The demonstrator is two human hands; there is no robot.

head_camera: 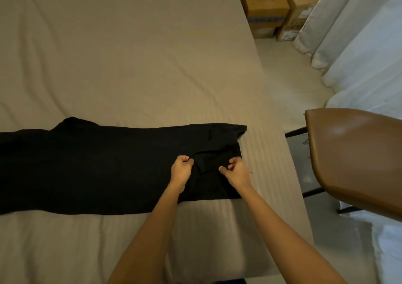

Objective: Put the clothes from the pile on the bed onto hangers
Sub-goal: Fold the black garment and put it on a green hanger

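**Both grips clamped on the black garment on the bed**

Spread flat across the near part of the bed (130, 55): the black garment (97, 168), long way left to right, running out of view at the left edge. Clamped on its right end, just beside each other: left grip (181, 170) curled tight on the cloth, right grip (237, 171) with thumb and fingers closed on the fabric, a bunched fold raised between the two. Forearms reaching in over the garment's near edge and covering a strip of it.

Writing: well beyond the garment's right end, on the floor past the bed's far corner, a cardboard box (264, 5) with dark print on its face, upside down and too blurred to read. Touching it on the right, a second box (299, 7) with white labels, too small to make out.

Right of the garment, near but off the bed: a brown chair (352, 153) on dark legs. Further right of the garment, behind the chair: pale curtains (339, 23) hanging to the floor.
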